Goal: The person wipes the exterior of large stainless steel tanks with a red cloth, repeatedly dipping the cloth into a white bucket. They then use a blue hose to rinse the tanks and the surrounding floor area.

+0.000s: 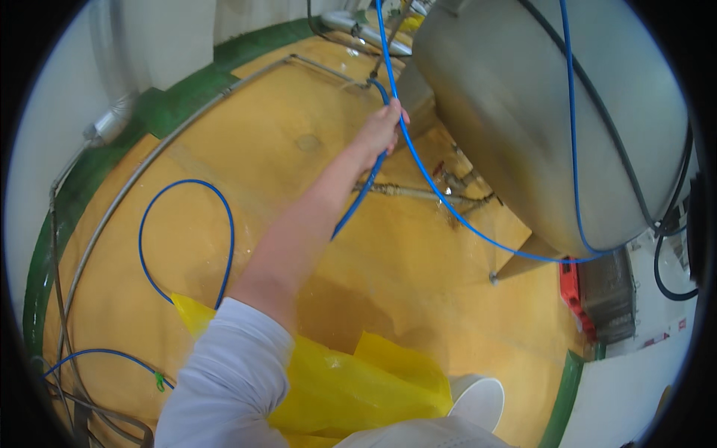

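My left hand (385,127) is stretched out in front of me and shut on a thin blue hose (441,201). From the hand, one run of hose goes up out of view. Another sweeps down to the right and climbs the side of a large steel tank (508,112). A further length drops behind my forearm and lies in a loop (187,183) on the wet yellow floor (246,134). My arm wears a white sleeve (224,373). My right hand is out of the picture.
A yellow apron (351,381) and a white boot (478,399) show below me. A metal pipe (149,160) curves along the green floor border (45,261). Valves and piping (448,179) sit under the tank. A red-edged grey unit (597,299) and black cables (665,224) are at the right.
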### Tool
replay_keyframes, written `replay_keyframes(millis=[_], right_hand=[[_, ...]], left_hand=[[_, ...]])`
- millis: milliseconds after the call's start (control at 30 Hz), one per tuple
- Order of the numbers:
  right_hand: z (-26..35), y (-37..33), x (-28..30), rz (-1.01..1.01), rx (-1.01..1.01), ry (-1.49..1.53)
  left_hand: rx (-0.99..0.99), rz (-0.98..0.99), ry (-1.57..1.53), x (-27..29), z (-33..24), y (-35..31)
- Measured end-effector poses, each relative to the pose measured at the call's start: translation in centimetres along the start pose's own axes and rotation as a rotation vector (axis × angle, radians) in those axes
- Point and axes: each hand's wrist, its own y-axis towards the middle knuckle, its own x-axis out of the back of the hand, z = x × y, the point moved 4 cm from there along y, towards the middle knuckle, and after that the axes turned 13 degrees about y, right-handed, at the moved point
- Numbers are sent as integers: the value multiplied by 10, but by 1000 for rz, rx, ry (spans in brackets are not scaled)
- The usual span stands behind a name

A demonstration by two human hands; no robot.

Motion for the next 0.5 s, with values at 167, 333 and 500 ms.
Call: replay_keyframes(millis=[167, 333, 500], right_hand=[[13, -12, 30, -91, -15, 349], [48, -99, 132, -230, 248, 878], [169, -169, 212, -498, 626, 569]], left_hand=[[-11, 47, -139, -10, 2, -4], [-52, -28, -98, -6, 13, -4], [-76, -18, -141, -18, 17, -6]])
